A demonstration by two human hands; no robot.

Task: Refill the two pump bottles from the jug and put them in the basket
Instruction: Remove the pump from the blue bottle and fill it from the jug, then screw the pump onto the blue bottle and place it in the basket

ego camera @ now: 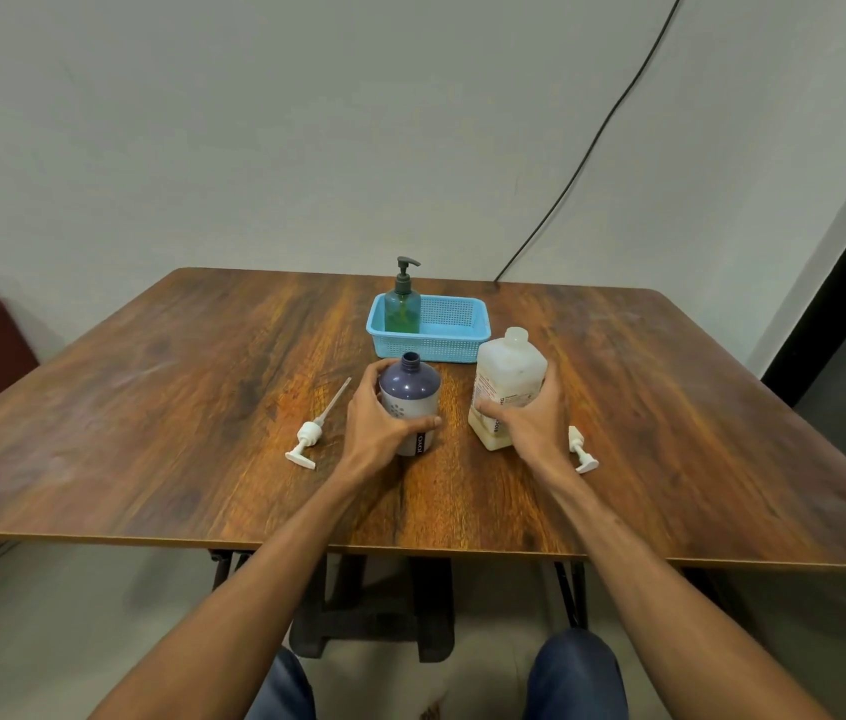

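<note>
The purple bottle (409, 402) is held upright in the grip of the left hand (377, 426), the fingers curled around its far side and the thumb pressed across its near face; its long axis is vertical and its uncapped neck points up. The jug (506, 389), a pale square container with an open mouth, is clasped from its 3 o'clock side by the right hand (535, 420), thumb laid on the labelled front; it too stands upright on the counter (151, 407), mouth up. A white pump head (314, 431) is seen lying flat at 9 o'clock of the purple bottle, its dip tube pointing toward 1 o'clock and its spout toward the near edge. A second white pump (582, 452) lies just beside the right wrist, at 4 o'clock of the jug. At 12 o'clock, the blue basket (454, 345) is found, with a green pump bottle (403, 309) standing upright in its left end, the nozzle turned toward 3 o'clock.
</note>
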